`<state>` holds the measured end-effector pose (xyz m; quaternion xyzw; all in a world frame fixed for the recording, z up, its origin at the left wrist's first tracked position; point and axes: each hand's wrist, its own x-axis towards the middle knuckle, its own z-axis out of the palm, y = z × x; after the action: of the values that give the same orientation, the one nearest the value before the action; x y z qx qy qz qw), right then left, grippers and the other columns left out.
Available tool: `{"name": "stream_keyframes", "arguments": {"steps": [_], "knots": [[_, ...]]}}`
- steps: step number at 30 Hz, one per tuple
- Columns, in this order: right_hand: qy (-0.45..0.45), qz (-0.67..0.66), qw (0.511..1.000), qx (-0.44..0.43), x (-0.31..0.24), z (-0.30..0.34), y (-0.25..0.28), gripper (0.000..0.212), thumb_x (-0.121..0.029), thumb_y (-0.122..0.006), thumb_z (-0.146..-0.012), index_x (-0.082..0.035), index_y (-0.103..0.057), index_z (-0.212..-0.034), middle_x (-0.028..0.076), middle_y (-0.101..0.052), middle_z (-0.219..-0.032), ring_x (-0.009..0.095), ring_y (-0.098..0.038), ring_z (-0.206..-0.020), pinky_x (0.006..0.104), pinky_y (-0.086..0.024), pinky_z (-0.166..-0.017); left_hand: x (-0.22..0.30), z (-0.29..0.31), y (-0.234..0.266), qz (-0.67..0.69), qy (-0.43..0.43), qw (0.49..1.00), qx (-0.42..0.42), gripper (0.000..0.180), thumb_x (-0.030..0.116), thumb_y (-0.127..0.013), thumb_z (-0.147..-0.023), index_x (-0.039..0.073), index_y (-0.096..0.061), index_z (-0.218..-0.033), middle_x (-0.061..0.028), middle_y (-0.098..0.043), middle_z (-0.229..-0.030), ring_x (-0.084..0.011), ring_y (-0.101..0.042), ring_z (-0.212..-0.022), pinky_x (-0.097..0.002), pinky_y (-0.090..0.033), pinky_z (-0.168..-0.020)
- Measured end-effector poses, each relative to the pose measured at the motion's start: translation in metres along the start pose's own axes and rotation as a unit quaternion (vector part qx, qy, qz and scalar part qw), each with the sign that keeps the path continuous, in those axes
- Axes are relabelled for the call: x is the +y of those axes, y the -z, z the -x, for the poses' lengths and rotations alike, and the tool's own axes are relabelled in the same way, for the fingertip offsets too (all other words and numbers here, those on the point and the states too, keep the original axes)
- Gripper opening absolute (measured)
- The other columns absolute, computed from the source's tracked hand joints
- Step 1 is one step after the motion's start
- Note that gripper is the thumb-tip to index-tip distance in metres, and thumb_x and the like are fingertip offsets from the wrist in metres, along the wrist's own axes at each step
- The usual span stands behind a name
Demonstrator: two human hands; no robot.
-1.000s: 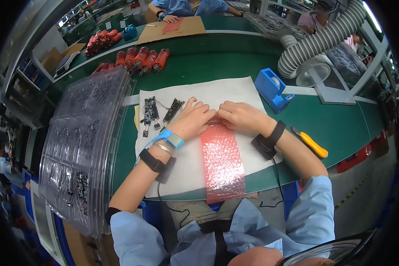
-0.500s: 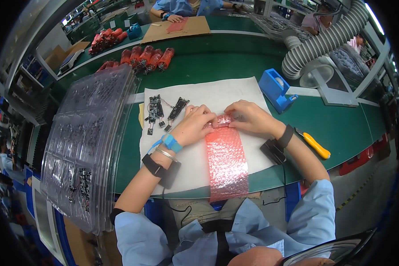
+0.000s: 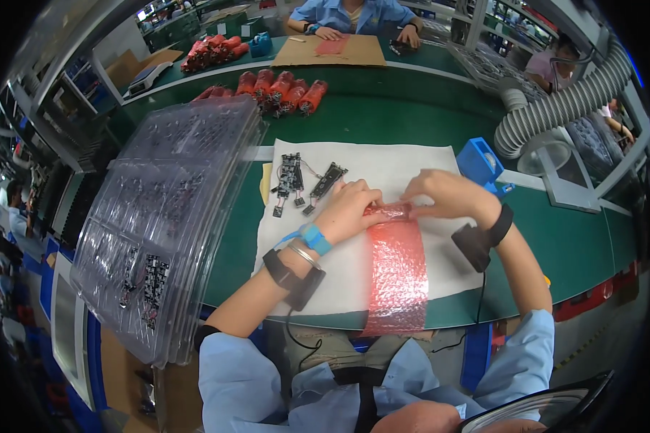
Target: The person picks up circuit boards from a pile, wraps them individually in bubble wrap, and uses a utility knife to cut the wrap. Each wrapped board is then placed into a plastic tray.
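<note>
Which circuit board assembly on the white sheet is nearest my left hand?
The slanted assembly on the right, just up and left of your left hand in the picture. The other assembly lies farther left, running nearly straight up.

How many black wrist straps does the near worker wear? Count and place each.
2: the left strap is up the arm from the left hand, past the silver bangle; the right strap is up from the right hand.
</note>
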<state>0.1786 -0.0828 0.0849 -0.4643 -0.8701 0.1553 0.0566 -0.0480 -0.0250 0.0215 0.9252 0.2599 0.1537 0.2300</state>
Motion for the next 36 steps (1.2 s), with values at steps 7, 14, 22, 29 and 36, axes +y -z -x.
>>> {"name": "stream_keyframes", "arguments": {"steps": [7,14,22,29,36], "knots": [[0.072,0.061,0.990,0.109,-0.016,-0.096,0.012,0.024,-0.008,-0.068,-0.077,-0.004,-0.068,-0.101,0.013,-0.068,-0.100,0.032,-0.064,-0.094,0.0408,-0.051,-0.081,-0.013,-0.003,-0.015,0.051,-0.030,0.996,0.069,0.027,0.029,-0.069,-0.083,0.009,-0.066,-0.101,-0.0138,-0.058,-0.102,-0.0305,-0.056,-0.099,-0.0448,-0.038,-0.091],[0.154,0.073,0.980,0.102,-0.050,-0.172,-0.008,0.025,-0.004,-0.067,-0.075,-0.003,-0.068,-0.100,0.010,-0.067,-0.102,0.032,-0.064,-0.093,0.0413,-0.051,-0.080,-0.021,0.000,-0.020,0.060,-0.008,0.996,0.059,0.032,0.031,-0.068,-0.082,0.008,-0.065,-0.105,-0.0155,-0.058,-0.112,-0.0342,-0.055,-0.106,-0.0446,-0.039,-0.094],[-0.162,0.105,0.973,-0.130,-0.093,-0.222,-0.024,0.043,-0.040,-0.080,-0.068,-0.005,-0.072,-0.092,0.012,-0.070,-0.097,0.026,-0.068,-0.089,0.0374,-0.053,-0.076,-0.002,0.014,0.013,0.038,0.062,0.991,-0.110,0.064,0.044,-0.057,-0.089,0.012,-0.037,-0.141,-0.0126,-0.041,-0.143,-0.0282,-0.038,-0.132,-0.0416,-0.027,-0.111],[-0.168,0.050,0.984,-0.026,-0.103,-0.226,-0.037,0.057,-0.054,-0.080,-0.063,0.002,-0.070,-0.073,0.013,-0.069,-0.070,0.024,-0.069,-0.067,0.0349,-0.054,-0.062,-0.152,0.021,-0.076,-0.040,-0.017,0.999,0.021,0.075,0.051,-0.050,-0.092,0.015,-0.021,-0.150,-0.0081,-0.026,-0.154,-0.0219,-0.025,-0.142,-0.0389,-0.021,-0.116],[-0.268,-0.049,0.959,-0.076,-0.081,-0.208,-0.026,0.036,-0.033,-0.075,-0.068,0.003,-0.068,-0.069,0.011,-0.067,-0.064,0.023,-0.067,-0.056,0.0311,-0.053,-0.051,-0.075,-0.002,-0.024,-0.023,0.040,0.996,-0.078,0.074,0.049,-0.059,-0.087,0.014,-0.029,-0.145,-0.0070,-0.034,-0.148,-0.0229,-0.032,-0.136,-0.0385,-0.026,-0.113]]}}
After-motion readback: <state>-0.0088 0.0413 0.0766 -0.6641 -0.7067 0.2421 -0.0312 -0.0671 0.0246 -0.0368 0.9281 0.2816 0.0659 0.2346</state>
